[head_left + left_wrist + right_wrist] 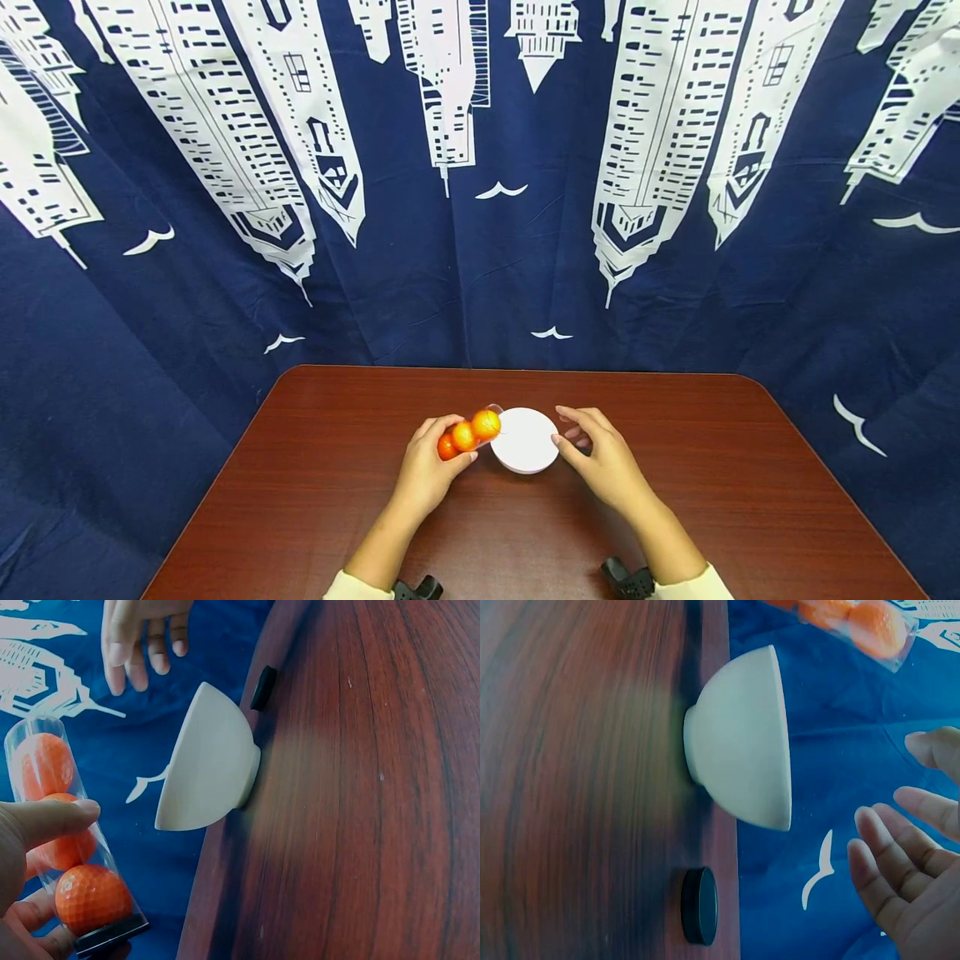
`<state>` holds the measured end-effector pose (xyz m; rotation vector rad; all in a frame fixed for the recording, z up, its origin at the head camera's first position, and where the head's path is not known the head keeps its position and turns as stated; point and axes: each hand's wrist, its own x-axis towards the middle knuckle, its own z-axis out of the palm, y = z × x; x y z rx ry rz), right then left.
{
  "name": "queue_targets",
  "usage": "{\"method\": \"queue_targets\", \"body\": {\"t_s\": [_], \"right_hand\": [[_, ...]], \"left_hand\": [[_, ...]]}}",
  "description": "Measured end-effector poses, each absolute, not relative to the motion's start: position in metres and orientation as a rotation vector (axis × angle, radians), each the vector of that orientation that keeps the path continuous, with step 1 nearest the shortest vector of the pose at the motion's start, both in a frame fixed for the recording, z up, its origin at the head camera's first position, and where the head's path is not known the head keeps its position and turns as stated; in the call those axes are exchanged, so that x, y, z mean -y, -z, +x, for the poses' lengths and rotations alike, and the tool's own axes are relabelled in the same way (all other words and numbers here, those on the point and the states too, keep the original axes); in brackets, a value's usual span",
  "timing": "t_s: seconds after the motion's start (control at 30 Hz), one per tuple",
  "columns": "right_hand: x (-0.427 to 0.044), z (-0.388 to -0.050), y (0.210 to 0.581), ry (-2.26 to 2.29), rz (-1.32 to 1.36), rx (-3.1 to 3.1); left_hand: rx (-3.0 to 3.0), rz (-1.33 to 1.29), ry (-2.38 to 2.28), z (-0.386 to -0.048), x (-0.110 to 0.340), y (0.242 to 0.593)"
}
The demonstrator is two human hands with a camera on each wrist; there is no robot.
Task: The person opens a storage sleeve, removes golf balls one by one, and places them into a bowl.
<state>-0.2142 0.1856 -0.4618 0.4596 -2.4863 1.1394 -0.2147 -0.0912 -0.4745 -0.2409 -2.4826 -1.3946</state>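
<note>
My left hand point(422, 475) grips a clear plastic tube of orange golf balls point(94, 896), thumb across its side. Three balls show through the wall, and a black cap point(112, 935) covers one end. The tube's uncapped-looking end points toward a white bowl point(525, 442), which stands upright on the table just right of it. Its inside looks plain white from above. Beside the bowl's right rim hovers my right hand point(611, 467), fingers spread and relaxed, holding nothing. A loose round black lid point(699, 906) lies on the table near the bowl, hidden from the head view.
The brown wooden table point(360, 400) has rounded far corners. Behind it hangs a dark blue cloth point(480, 283) printed with white buildings and birds. Black straps point(630, 579) sit at the wrists.
</note>
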Motion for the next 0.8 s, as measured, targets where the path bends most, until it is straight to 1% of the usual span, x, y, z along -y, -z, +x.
{"method": "queue_targets", "body": {"t_s": [0.27, 0.8], "right_hand": [[-0.174, -0.209, 0.461, -1.267, 0.613, 2.426], [-0.162, -0.206, 0.463, -1.400, 0.660, 2.467]], "left_hand": [[2.482, -0.304, 1.204, -0.213, 0.086, 0.471], [2.417, -0.434, 0.744, -0.209, 0.077, 0.467]]}}
